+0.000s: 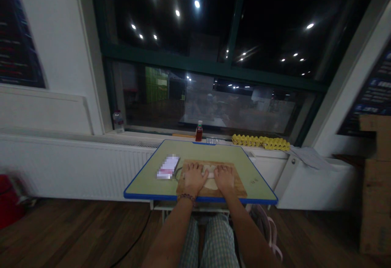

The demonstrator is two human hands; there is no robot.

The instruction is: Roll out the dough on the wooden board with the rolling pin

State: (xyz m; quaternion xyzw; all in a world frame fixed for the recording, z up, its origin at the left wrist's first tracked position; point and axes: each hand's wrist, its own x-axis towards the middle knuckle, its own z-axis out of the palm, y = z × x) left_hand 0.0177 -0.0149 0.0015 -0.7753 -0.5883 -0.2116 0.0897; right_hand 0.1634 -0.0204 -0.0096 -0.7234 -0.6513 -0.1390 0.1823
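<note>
A wooden board (240,190) lies at the near edge of a small yellow-green desk. Flattened pale dough (211,184) is spread on the board, reaching out in front of and behind a light-coloured rolling pin (210,175). My left hand (194,177) is over the pin's left part, with a beaded bracelet at the wrist. Over its right part rests my right hand (225,177). Both palms face down with the thumbs pointing inward, and only the pin's short middle stretch shows between them; its ends are hidden under my hands.
Left of the board, a blurred-out phone (168,167) lies on the blue-edged desk (143,180). Behind, the windowsill holds a bottle of dark red liquid (198,132), yellow egg trays (261,141) and a clear bottle (118,122). A white radiator (76,166) runs along the wall.
</note>
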